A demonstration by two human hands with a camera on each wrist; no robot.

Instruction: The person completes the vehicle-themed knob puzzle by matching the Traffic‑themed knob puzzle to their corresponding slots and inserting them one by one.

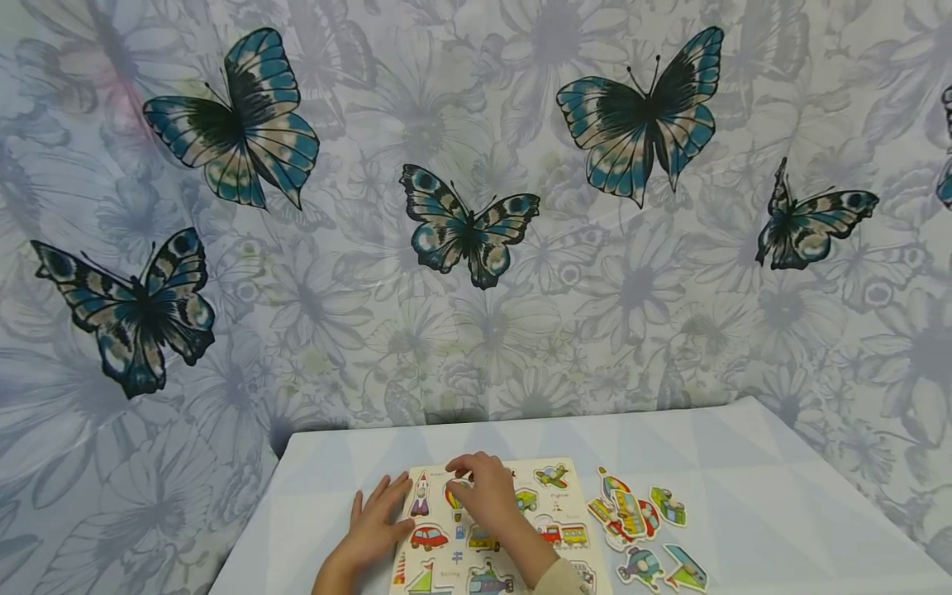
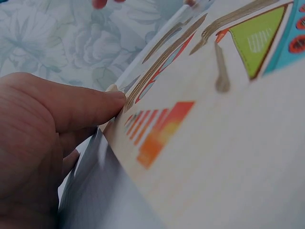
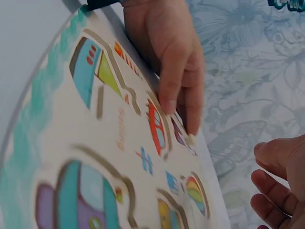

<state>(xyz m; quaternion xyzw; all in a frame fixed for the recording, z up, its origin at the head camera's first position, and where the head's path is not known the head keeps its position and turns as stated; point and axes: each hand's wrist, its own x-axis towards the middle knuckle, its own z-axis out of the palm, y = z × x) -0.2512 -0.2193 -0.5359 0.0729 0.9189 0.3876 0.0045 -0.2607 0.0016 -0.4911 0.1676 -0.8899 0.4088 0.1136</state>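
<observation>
A puzzle board [image 1: 483, 529] lies on the worktop [image 1: 744, 463] under both hands. The left hand [image 1: 375, 521] lies flat with straight fingers [image 3: 169, 90] on the board's left edge, beside the red car picture [image 1: 429, 538]. The right hand [image 1: 483, 487] hovers over the top of the board with curled fingers; I cannot tell if it holds a piece. Loose puzzle pieces [image 1: 632, 516] lie in a bunch to the right of the right hand.

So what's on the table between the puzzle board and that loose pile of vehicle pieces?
In the head view, only a narrow strip of bare table separates the puzzle board from the loose vehicle pieces.
</observation>
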